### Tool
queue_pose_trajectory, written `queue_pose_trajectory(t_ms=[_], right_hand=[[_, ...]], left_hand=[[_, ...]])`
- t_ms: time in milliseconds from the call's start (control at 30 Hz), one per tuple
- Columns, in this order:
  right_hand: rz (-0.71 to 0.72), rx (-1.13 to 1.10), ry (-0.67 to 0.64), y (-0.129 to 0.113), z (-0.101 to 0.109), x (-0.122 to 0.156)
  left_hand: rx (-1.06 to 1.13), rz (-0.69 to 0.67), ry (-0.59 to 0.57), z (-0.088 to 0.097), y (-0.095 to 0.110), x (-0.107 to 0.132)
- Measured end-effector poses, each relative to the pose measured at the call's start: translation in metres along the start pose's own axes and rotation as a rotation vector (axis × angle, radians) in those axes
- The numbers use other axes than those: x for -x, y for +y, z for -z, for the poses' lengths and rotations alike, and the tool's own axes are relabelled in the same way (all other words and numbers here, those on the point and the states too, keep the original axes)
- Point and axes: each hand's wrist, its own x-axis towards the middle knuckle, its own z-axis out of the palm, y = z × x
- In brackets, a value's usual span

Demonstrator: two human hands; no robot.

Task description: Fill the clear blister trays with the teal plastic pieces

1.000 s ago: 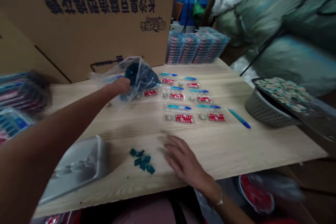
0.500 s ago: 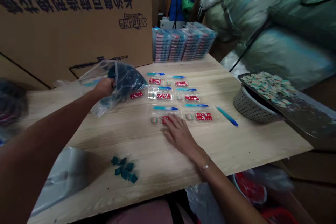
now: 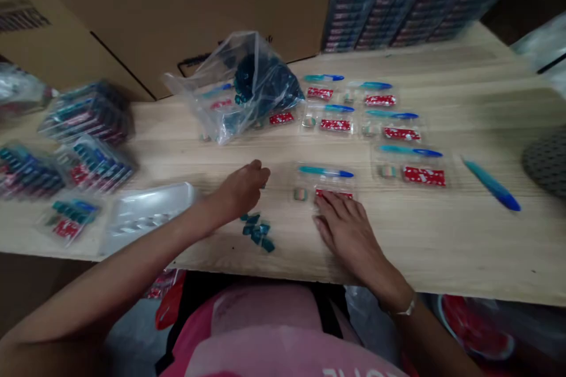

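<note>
Right hand spread wide on red card, left hand in narrow grip near teal pieces

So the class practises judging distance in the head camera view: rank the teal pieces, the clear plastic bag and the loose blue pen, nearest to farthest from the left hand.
From the left hand:
1. Small teal pieces, just in front of it, on the person's side.
2. Clear plastic bag, behind it, farther from the person.
3. Loose blue pen, far over to the right.
</note>
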Motion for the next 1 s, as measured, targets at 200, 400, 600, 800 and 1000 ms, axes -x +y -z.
queue_pose_trajectory(t_ms=[200,400,600,800,1000], right_hand=[[0.051,-0.189,0.127,-0.017,0.009,0.003],[0.234,-0.488,-0.029,-0.059,0.013,-0.039],[0.222,-0.268,-0.251,-0.12,0.001,-0.087],[0.205,-0.222,-0.244,-0.133,-0.014,-0.088],[0.3,-0.369,-0.164,-0.131,0.001,-0.087]], left_hand=[[-0.038,-0.057,0.192,0.023,-0.063,0.077],[-0.108,0.169,-0.006,0.009,-0.116,0.147],[-0.043,0.117,0.049,0.007,-0.117,0.143],[0.023,0.026,0.113,0.005,-0.124,0.148],[0.144,-0.02,0.04,0.01,-0.131,0.15]])
